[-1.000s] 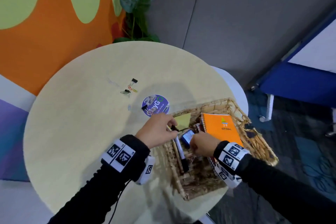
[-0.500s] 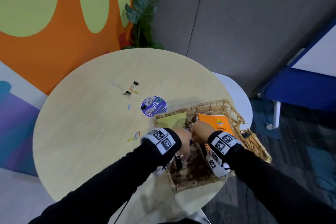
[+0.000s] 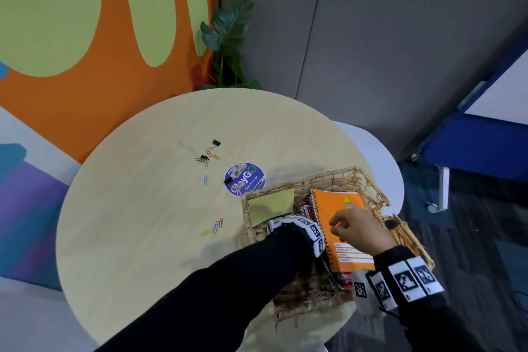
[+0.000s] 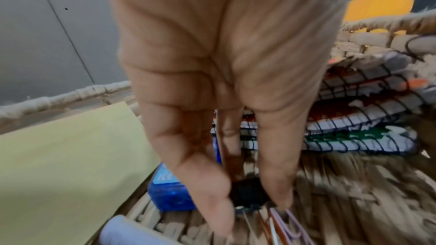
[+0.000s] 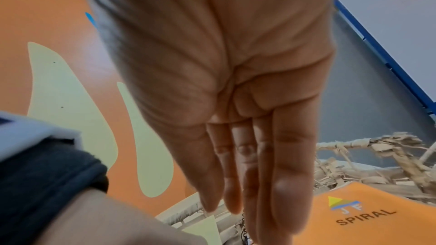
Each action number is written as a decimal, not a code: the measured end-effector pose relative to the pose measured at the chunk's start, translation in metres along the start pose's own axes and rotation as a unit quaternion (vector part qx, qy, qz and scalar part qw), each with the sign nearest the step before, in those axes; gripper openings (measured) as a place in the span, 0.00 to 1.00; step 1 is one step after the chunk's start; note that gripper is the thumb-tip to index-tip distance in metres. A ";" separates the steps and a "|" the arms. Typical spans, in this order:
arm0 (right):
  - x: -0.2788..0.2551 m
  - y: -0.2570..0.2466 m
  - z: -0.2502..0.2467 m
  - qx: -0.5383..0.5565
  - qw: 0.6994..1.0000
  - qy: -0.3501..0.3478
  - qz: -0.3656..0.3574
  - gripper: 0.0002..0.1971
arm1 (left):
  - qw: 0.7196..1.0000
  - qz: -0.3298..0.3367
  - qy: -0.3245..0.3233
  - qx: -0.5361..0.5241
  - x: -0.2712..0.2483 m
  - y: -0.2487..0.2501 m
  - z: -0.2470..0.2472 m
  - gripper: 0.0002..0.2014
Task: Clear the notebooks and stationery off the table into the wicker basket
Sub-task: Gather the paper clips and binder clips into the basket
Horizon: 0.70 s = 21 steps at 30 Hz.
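Observation:
The wicker basket stands at the table's right front. Inside lie an orange spiral notebook on a stack of spiral notebooks, a yellow sticky pad, a small blue box and a marker end. My left hand reaches down to the basket floor, thumb and finger pinching a small black binder clip above some paper clips. In the head view that hand is hidden behind its wrist band. My right hand hovers over the orange notebook with straight fingers, holding nothing.
On the round table lie black binder clips, coloured paper clips, a blue paper clip and a round purple sticker with a black clip on it. A plant stands behind, against the wall.
My left hand went from the basket's rim down to its floor. My right hand let go of the blue box and rose over the orange notebook.

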State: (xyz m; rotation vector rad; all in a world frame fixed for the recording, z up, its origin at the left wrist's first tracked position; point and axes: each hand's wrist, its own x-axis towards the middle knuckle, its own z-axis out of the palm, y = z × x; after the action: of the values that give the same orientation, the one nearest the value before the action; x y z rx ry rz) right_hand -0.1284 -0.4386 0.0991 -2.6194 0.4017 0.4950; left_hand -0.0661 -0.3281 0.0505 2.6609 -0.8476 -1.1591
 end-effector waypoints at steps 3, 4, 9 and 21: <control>0.004 0.001 0.001 -0.005 1.000 -0.003 -0.004 0.11 | 0.998 -0.036 -0.019 0.042 0.010 0.003 -0.001 0.08; 0.006 0.000 0.000 -0.007 1.000 -0.003 -0.007 0.11 | 0.994 -0.063 -0.043 0.076 0.025 0.000 0.000 0.09; 0.024 -0.017 -0.014 -0.022 0.999 0.019 -0.039 0.10 | 0.999 0.011 0.037 -0.010 -0.010 -0.031 -0.057 0.16; 0.186 -0.201 -0.008 -0.004 0.974 0.020 -0.226 0.09 | 0.891 -0.174 0.302 -0.291 -0.010 -0.242 -0.066 0.03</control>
State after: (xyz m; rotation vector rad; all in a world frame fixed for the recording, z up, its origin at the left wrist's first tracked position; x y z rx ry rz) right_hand 0.1109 -0.3053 0.1045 -2.6155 -0.1864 0.2880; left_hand 0.0827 -0.1269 0.0261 2.4365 0.0849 -0.4374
